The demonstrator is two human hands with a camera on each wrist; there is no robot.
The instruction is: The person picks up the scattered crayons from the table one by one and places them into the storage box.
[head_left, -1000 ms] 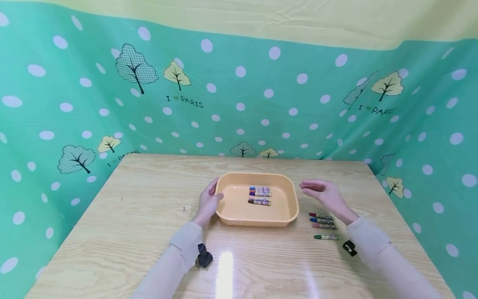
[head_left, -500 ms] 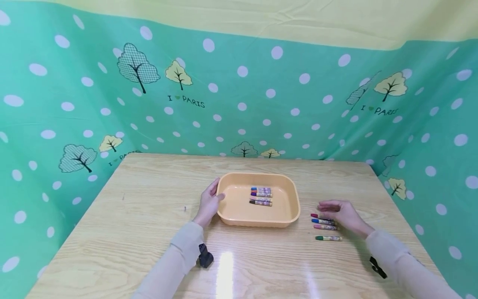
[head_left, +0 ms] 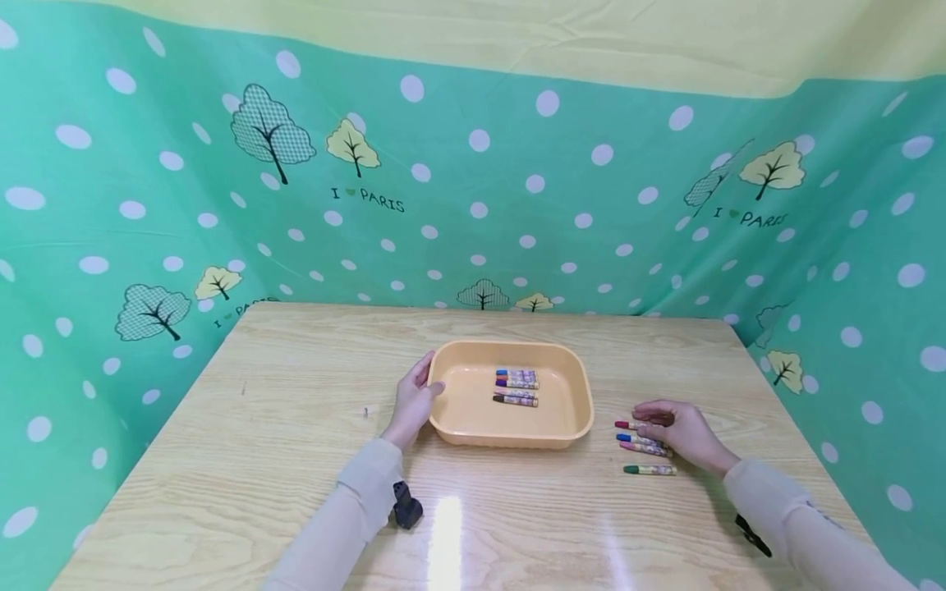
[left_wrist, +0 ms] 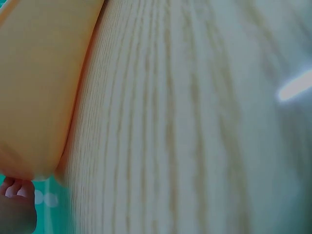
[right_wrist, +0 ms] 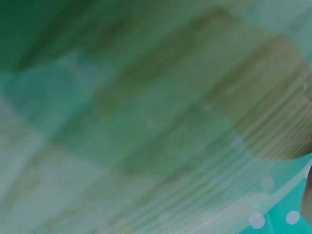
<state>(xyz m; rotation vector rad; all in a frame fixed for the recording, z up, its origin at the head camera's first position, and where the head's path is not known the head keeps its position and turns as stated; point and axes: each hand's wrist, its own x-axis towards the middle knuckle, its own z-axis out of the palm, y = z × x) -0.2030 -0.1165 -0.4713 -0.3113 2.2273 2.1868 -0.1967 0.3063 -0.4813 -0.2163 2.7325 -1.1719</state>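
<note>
My left hand [head_left: 411, 402] grips the left rim of a peach plastic tray [head_left: 510, 439], its thumb over the inside wall. Several paper-wrapped crayons lie together on the tray floor, including a black-tipped crayon [head_left: 515, 400] and a purple-tipped crayon [head_left: 516, 383]. To the tray's right, my right hand [head_left: 683, 428] has its thumb and fingers around the red crayon [head_left: 625, 425], whose far end they hide. Nearer to me lie a blue crayon [head_left: 636, 439], a pink crayon [head_left: 645, 449] touching or almost touching it, and a green crayon [head_left: 650, 470] set apart.
All this is on a wood-grain table [head_left: 310, 427]. A polka-dot green curtain [head_left: 443, 205] hangs behind and at both sides. Black camera mounts sit by each wrist, the left mount [head_left: 406, 506] near the tabletop. The right wrist view is blurred.
My right hand has come from beside the tray's right wall down to the crayons on the right. The pink crayon has turned slightly. My left hand and the tray stay put.
</note>
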